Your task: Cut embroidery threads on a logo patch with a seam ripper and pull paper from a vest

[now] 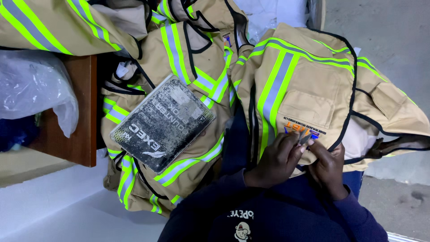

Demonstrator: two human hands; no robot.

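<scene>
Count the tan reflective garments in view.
3 at least: one jacket under both hands, one pile beneath the worn black book, one top left. More may be hidden in the pile.

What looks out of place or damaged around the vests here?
The dark book lies askew on the heaped tan reflective vests, its cover scuffed and speckled white. Otherwise nothing stands out: both hands, left hand and right hand, work a small metal tool at one vest.
</scene>
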